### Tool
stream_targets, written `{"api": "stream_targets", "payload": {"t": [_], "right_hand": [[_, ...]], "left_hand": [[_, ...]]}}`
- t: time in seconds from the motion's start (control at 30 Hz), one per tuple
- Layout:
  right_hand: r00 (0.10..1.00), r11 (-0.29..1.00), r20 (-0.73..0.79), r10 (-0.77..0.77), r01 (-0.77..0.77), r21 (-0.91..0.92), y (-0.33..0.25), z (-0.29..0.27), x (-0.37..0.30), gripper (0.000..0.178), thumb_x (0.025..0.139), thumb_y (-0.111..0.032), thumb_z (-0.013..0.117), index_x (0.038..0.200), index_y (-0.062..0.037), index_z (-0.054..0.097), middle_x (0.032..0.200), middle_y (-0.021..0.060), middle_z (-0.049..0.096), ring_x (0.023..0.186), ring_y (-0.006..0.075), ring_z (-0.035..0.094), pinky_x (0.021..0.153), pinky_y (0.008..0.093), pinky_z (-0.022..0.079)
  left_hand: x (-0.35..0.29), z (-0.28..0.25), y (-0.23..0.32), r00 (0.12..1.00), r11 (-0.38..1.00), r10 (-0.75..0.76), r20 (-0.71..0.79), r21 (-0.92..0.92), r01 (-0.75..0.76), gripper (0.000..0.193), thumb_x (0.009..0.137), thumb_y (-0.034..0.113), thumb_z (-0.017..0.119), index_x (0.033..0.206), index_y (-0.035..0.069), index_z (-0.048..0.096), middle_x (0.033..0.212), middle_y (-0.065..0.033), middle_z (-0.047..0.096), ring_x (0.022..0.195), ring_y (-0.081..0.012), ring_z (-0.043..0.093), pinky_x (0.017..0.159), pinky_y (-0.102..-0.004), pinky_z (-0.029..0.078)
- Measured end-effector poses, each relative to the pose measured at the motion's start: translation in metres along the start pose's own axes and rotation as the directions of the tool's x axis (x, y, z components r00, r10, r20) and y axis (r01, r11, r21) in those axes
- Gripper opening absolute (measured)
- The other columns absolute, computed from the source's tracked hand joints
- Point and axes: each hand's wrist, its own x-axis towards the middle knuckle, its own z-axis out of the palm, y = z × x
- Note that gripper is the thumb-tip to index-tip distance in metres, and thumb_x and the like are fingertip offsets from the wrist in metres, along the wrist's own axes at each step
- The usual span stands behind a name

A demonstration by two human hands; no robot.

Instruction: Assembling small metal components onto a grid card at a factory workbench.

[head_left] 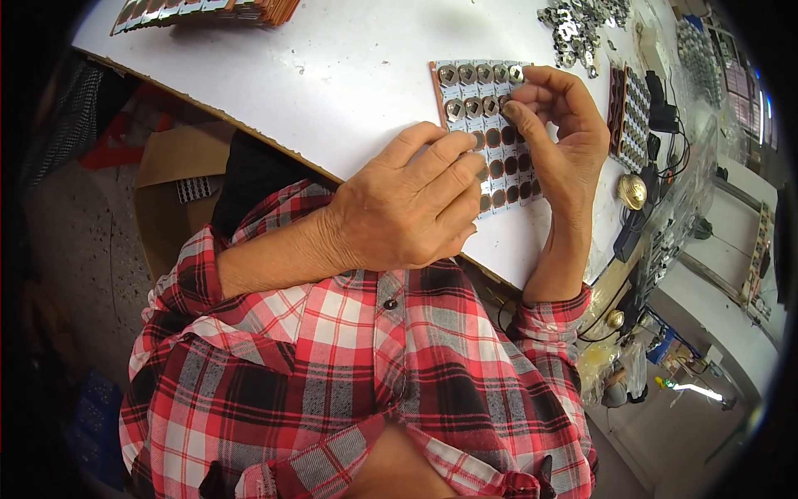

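Note:
A circuit-board panel (489, 148) lies on the white table in front of me, with rows of round dark brown pads. Shiny metal clips (467, 75) sit on its top two rows; the lower rows show bare pads. My right hand (565, 125) is over the panel's right side, thumb and forefinger pinched at a small metal clip at the end of the second row. My left hand (411, 195) lies across the panel's lower left part, fingers curled and close together; their tips and the thumb are mostly hidden, so what they hold cannot be made out.
Loose metal clips (575, 32) form a pile at the far right. A stack of panels (204, 12) stands at the far left. More filled panels (630, 116) lie right of my hand, near a brass-coloured round object (632, 191) and black cables. A cardboard box (179, 154) sits below the table edge.

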Motion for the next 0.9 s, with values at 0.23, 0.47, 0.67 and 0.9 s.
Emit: {"api": "stream_targets", "payload": {"t": [0.23,0.47,0.67,0.9], "right_hand": [[0.994,0.997,0.104,-0.030,0.036,-0.062,-0.003,-0.008,0.005,0.036,0.087,0.003,0.075,0.121,0.0015,0.067,0.098,0.0021,0.070,0.087,0.0073,0.062,0.077,0.0214,0.050],[0.990,0.999,0.138,0.024,-0.018,-0.047,-0.005,-0.009,0.007,0.032,0.085,0.003,0.076,0.117,-0.0001,0.071,0.094,0.0016,0.071,0.087,0.0064,0.062,0.076,0.0207,0.049],[0.997,0.998,0.075,0.012,-0.008,-0.057,-0.007,-0.009,0.001,0.033,0.084,0.003,0.077,0.117,0.0001,0.073,0.095,0.0027,0.072,0.088,0.0077,0.063,0.080,0.0227,0.051],[0.995,0.998,0.096,0.026,-0.021,-0.060,-0.005,-0.008,0.002,0.033,0.085,0.003,0.076,0.118,0.0008,0.072,0.095,0.0028,0.072,0.089,0.0086,0.065,0.082,0.0234,0.052]], "left_hand": [[0.004,-0.003,0.002,0.999,0.998,-0.032,-0.007,-0.048,0.032,0.029,0.069,0.019,0.075,0.087,-0.003,0.068,0.107,-0.0186,0.069,0.110,-0.0315,0.065,0.095,-0.0462,0.051],[0.005,-0.006,0.002,0.998,0.997,-0.052,0.023,-0.049,0.053,0.029,0.069,0.019,0.076,0.087,-0.002,0.067,0.108,-0.0169,0.068,0.112,-0.0310,0.064,0.095,-0.0471,0.051],[0.005,-0.004,0.003,0.999,0.996,-0.050,0.017,-0.070,0.051,0.029,0.068,0.019,0.076,0.087,-0.002,0.067,0.108,-0.0167,0.068,0.111,-0.0305,0.064,0.095,-0.0471,0.051],[0.004,-0.004,0.003,0.998,0.997,-0.052,0.024,-0.053,0.053,0.029,0.068,0.019,0.076,0.086,-0.002,0.067,0.107,-0.0168,0.068,0.110,-0.0299,0.064,0.096,-0.0466,0.051]]}}
